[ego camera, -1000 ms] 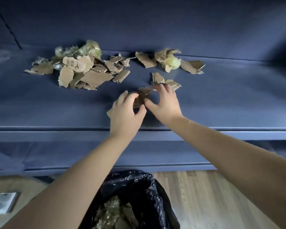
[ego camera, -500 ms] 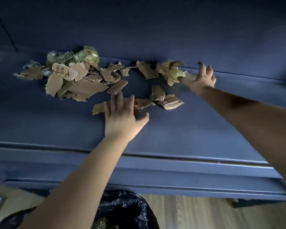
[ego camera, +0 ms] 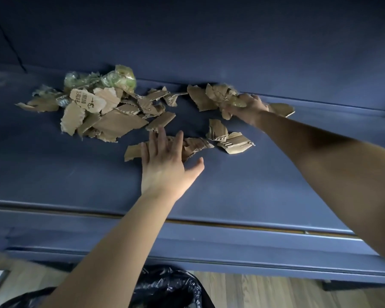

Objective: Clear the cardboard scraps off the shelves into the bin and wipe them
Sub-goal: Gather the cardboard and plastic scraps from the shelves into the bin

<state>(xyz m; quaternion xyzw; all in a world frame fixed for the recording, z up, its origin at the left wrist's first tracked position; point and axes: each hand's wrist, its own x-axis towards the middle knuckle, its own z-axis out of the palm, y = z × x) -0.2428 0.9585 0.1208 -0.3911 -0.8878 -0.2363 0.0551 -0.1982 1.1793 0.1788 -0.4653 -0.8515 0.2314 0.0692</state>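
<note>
Torn brown cardboard scraps (ego camera: 111, 116) lie heaped with crumpled greenish plastic (ego camera: 118, 77) at the back left of a dark blue shelf (ego camera: 265, 178). My left hand (ego camera: 167, 165) lies flat, fingers spread, on a few scraps (ego camera: 131, 152) near the shelf's middle. Two more pieces (ego camera: 231, 142) sit just right of it. My right hand (ego camera: 247, 106) reaches to the back wall and curls over a small cluster of scraps (ego camera: 209, 96) there; one piece (ego camera: 282, 108) pokes out on its right side. Whether the right hand grips any of them is hidden.
The black bag of the bin (ego camera: 171, 287) stands on the wooden floor (ego camera: 265, 292) below the shelf's front edge (ego camera: 209, 223). A lower blue ledge (ego camera: 231, 256) runs under it. The shelf's back wall (ego camera: 209, 41) rises right behind the scraps.
My right hand has swung from the front scraps to the back cluster and drawn in over it. My left hand has flattened onto the scraps it was gathering. The view tilted upward.
</note>
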